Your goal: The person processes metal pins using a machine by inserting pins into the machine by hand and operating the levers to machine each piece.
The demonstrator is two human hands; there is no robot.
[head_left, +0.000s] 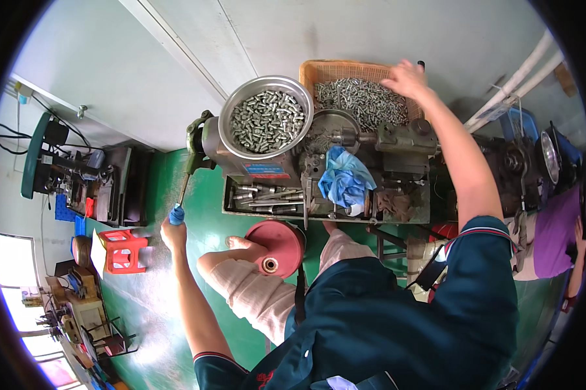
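Note:
My left hand point(174, 233) is closed round the blue-wrapped grip of a long metal lever point(185, 190), which hangs from the left end of a bench machine point(403, 140). Out to the far right, my right hand point(407, 80) is over the right part of an orange plastic basket point(335, 64), its fingers apart and slightly blurred. Small metal cylindrical parts point(358, 97) fill much of that basket. A black knob point(421, 65) shows just beyond the fingers. On the machine's left top sits a round steel bowl point(267, 154) heaped with similar metal parts point(267, 120).
A crumpled blue cloth point(345, 179) lies on the machine's front. Below it, a metal tray point(247, 211) holds several tools. A red round drum-like object point(280, 244) stands by my leg, a red plastic stool point(125, 252) to the left. Another person point(553, 227) is at the right.

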